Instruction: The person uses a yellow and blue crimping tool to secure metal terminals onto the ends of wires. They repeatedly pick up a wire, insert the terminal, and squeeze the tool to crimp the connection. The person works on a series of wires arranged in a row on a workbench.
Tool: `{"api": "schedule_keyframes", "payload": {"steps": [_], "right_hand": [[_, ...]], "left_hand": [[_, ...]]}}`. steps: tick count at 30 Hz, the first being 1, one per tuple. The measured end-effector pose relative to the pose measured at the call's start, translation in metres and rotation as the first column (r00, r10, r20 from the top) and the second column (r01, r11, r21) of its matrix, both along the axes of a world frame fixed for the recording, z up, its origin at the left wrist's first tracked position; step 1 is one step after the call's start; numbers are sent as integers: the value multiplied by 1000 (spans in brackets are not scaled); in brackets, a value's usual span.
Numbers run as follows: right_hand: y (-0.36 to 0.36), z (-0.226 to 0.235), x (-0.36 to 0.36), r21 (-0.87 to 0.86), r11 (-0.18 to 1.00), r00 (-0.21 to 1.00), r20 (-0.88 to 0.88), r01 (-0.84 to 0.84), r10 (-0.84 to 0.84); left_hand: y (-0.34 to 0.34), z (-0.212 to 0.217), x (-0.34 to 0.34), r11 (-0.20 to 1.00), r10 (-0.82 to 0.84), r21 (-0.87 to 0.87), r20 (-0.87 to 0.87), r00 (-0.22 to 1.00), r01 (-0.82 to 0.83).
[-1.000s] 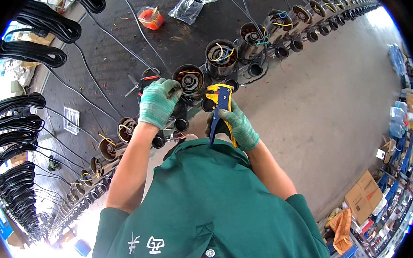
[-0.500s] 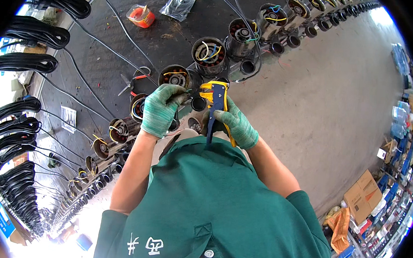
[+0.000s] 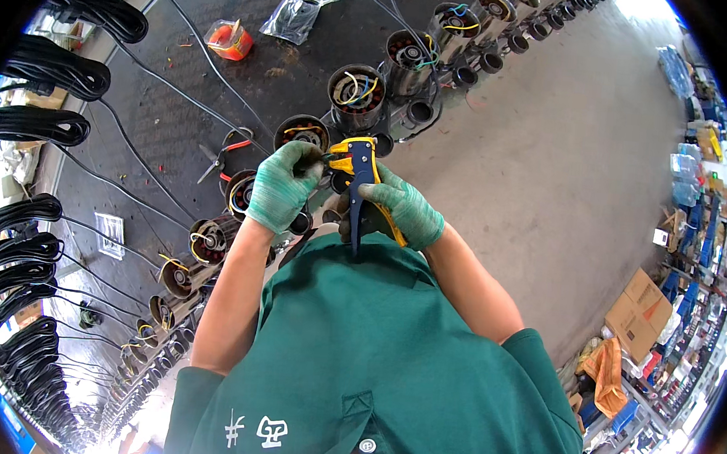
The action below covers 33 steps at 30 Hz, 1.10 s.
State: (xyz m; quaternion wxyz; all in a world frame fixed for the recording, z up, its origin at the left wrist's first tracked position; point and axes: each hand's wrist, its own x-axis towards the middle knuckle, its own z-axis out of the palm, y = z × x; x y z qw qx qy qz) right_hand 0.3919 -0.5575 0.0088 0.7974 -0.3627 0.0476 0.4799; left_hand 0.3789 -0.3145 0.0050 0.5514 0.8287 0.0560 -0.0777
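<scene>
Both my hands wear green knit gloves. My right hand (image 3: 398, 211) grips a yellow and blue wire stripper (image 3: 359, 172), its jaws pointing toward my left hand. My left hand (image 3: 280, 183) pinches thin wires at the stripper's jaws, just in front of a round motor stator (image 3: 301, 131) with yellow wires. The stator stands in a long row of similar stators (image 3: 356, 91) along the edge of a dark workbench (image 3: 169, 121).
Red-handled scissors (image 3: 221, 154) lie on the bench left of my left hand. An orange tape roll (image 3: 227, 39) and a clear plastic bag (image 3: 299, 7) lie farther back. Black cable coils (image 3: 54, 70) hang at the left. Concrete floor (image 3: 554, 156) and cardboard boxes (image 3: 640, 310) are at the right.
My hands and the stripper have stayed together at the stator wires. The view shifted, so the stator row sits slightly higher and farther left in the picture.
</scene>
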Motion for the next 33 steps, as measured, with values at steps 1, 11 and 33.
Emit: {"api": "schedule_keyframes", "payload": {"steps": [1,11,33], "right_hand": [[2,-1,-1,-1,1000,1000,-4,12,-12],[7,8,-2,-104,994,999,26,27,-25],[14,17,-17,-166,954,962,152,251,-227]], "left_hand": [[-1,2,1,1000,-6,11,1,1000,6],[1,3,3,1000,-1,-28,-6,1000,1],[1,-9,10,998,-20,63,101,995,14]]}}
